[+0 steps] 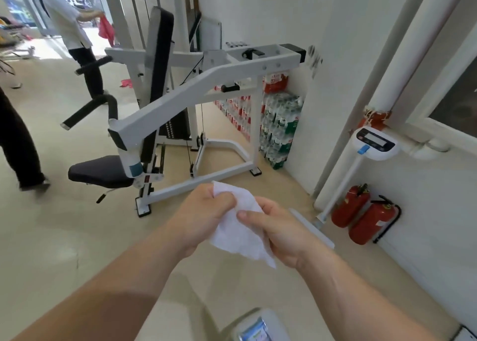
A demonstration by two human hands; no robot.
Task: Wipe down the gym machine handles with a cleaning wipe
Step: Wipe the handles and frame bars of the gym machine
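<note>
Both bare hands meet in the lower middle of the view, holding a white cleaning wipe [238, 227] between them above the pale floor [51, 237]. The left hand [204, 216] is curled nearly closed, its fingertips pinching the wipe's upper edge near the top corner; the right hand [281, 229] is also curled, thumb lying flat across the sheet's right side with the fingers behind it, so the wipe is gripped on both edges and hangs crumpled, its lower corner pointing down past the right wrist. The wipe is not touching any part of the gym machine [180, 92] — the white frame stands ahead and above the hands, well apart from them. The nearest black padded handle [87, 109] juts out to the left from the end of the machine's angled arm, up and to the left of the left hand; a second black handle [94, 65] shows farther back. The black seat [99, 171] sits just below that arm. To the right, two red fire extinguishers [364, 218] lean by the wall beside a white standing scale [374, 143]. Stacked packs of bottled water [280, 129] sit behind the machine, and a person [69, 23] holding a pink cloth [106, 30] stands in the background.
</note>
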